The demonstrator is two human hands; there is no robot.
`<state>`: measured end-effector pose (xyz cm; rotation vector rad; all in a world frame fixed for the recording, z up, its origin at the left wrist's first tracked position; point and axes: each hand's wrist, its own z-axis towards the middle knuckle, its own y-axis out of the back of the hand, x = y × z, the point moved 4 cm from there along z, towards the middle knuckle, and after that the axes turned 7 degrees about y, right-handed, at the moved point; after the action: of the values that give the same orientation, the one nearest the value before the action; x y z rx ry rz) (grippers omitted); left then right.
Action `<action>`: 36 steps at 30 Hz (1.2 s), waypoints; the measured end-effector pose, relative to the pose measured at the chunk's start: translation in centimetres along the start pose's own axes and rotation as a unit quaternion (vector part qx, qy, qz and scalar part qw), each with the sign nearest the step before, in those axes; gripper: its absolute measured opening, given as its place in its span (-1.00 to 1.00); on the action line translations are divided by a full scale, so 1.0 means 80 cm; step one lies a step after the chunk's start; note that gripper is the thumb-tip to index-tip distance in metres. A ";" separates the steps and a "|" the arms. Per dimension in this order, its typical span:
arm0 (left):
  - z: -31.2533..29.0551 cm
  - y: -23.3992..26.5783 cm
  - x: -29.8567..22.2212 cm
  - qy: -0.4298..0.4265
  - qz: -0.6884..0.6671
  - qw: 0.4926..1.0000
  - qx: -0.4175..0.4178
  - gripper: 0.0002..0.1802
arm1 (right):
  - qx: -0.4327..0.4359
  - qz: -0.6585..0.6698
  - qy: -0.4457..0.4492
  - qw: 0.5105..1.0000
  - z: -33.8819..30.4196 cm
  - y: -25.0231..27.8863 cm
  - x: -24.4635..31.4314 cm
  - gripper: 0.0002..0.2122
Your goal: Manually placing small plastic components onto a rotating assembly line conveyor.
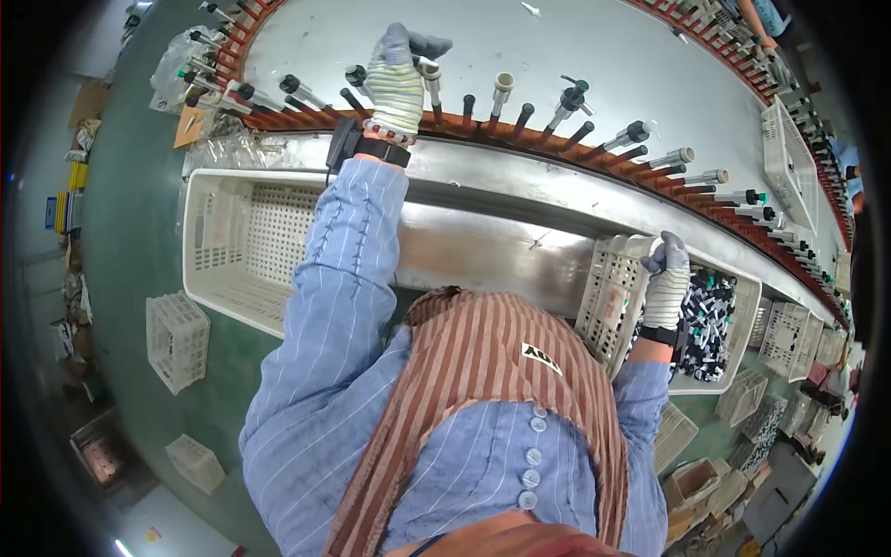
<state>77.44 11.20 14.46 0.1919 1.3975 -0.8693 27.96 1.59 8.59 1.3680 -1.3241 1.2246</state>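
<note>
My left hand (397, 84), in a striped grey-fingered glove, reaches over the near edge of the curved conveyor. Its fingers are bent together just above a white cylinder (433, 85) standing on a peg; a small white bit shows under the fingertips, too little to name. My right hand (667, 278), gloved alike, is over a white crate (748, 320) of small black and white parts (710, 325). Its fingers are curled together beside the rim of a smaller white basket (617, 288) propped in that crate; what they hold, if anything, is hidden.
Upright dark pegs, some bearing white cylinders and a green-topped pump head (568, 102), line the red conveyor track (520, 137). A perforated white crate (218, 237) stands at the left. Another white basket (789, 162) lies on the metal table (613, 56). More baskets (178, 342) sit on the floor.
</note>
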 end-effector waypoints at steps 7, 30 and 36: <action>0.017 0.098 0.031 -0.064 0.379 0.919 0.087 -0.56 | -0.042 0.099 0.113 0.988 0.015 -0.083 0.065 -0.68; -0.092 0.189 -0.009 -0.063 0.514 0.835 -0.187 -0.46 | 0.285 -0.182 0.172 0.925 -0.052 -0.206 0.002 -0.53; -0.219 -0.003 0.063 0.129 0.413 0.891 0.137 -0.64 | 0.063 -0.529 0.193 0.824 -0.059 0.158 -0.009 -0.74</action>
<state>63.32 19.39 6.24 1.0706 1.2460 -0.3132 15.00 5.34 7.94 1.4903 -0.0764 0.7150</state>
